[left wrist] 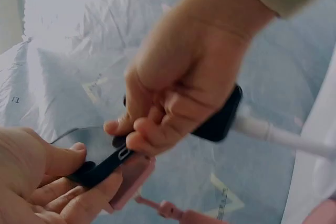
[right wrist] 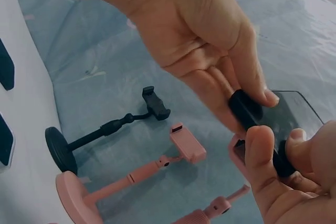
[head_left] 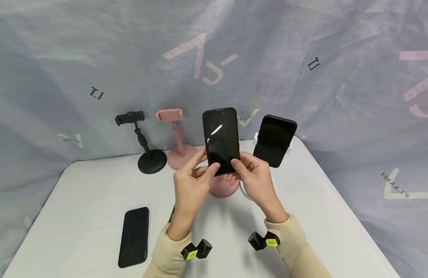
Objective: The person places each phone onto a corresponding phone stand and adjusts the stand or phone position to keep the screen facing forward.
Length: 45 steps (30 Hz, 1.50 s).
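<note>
Both hands hold a black smartphone [head_left: 221, 139] upright, tilted slightly left, in front of a pink phone stand with a round base [head_left: 223, 188]. My left hand [head_left: 192, 191] grips its lower left edge, thumb on the screen. The right hand [head_left: 258, 181] pinches the lower right corner, thumb on the glass. In the left wrist view the stand's pink clamp [left wrist: 134, 179] shows just behind the phone; whether they touch I cannot tell. From the head the clamp is hidden by the phone.
A black stand [head_left: 152, 161] and another pink stand [head_left: 180, 156] stand at the back left. At right, a white stand [head_left: 256, 138] holds a second phone [head_left: 274, 141]. Another phone [head_left: 134, 237] lies front left; one more [head_left: 171, 214] is mostly hidden behind the left forearm.
</note>
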Available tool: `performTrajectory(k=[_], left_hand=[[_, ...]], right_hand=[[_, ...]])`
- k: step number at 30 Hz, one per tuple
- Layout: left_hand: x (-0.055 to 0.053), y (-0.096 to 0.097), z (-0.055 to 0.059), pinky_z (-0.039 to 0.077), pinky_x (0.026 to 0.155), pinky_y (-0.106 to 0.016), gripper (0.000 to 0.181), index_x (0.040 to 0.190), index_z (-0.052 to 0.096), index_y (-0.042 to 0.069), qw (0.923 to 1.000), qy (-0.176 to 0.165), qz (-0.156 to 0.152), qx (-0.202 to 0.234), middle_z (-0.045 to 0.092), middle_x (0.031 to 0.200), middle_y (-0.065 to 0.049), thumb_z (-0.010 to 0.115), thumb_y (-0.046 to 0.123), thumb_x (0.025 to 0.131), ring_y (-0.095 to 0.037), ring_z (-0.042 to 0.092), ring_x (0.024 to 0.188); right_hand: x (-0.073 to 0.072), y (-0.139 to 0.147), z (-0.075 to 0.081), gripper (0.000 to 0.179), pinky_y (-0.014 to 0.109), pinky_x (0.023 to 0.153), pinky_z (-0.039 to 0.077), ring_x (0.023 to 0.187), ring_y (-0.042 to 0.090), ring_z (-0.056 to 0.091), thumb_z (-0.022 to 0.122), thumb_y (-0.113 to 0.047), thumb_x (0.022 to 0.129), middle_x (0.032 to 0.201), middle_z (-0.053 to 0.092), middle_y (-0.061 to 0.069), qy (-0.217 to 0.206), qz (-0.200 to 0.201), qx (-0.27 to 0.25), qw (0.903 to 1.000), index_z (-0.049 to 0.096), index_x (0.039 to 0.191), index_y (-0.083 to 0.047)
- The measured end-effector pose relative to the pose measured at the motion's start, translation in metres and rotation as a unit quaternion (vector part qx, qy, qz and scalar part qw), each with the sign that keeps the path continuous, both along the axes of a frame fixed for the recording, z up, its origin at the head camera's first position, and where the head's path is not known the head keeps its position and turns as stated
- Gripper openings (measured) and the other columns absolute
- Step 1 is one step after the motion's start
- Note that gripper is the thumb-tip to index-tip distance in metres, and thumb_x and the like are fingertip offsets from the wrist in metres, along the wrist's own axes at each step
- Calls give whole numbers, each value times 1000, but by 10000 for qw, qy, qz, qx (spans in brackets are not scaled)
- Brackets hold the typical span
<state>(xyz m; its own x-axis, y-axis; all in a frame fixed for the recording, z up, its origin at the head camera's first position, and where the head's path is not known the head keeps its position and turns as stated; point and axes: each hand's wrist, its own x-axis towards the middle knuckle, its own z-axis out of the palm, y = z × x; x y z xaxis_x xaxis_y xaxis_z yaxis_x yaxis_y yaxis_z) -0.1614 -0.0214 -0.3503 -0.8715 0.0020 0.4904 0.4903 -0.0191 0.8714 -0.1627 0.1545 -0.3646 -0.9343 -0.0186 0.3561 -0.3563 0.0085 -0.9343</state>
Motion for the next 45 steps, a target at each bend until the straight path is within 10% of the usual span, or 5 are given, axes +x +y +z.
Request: performTrajectory(k=[28,35,45], left_hand=[[-22,4,-27,58,63,-21,23,112,81,12,9907,753,1053,-408,78,104,-4,82,18,90,-19,76,80],[-26,2,-24,58,61,-22,28,115,75,7,9925,499,1010,-482,76,110,-8,81,22,91,-21,76,87],[-46,5,-14,57,97,-45,58,146,57,5,9968,216,356,-683,61,143,-14,78,19,93,-27,65,126]], right_hand=[[-10,-8,-10,23,29,62,61,64,14,71,60,-7,103,109,71,22,-180,-863,-55,9961,66,123,3],[-11,-11,-12,23,30,63,62,65,13,72,60,-7,103,111,71,22,-210,-966,-120,9950,66,123,3],[-14,-12,-14,23,33,70,63,70,14,74,59,-4,103,115,68,22,-169,-863,-285,9957,63,124,5]])
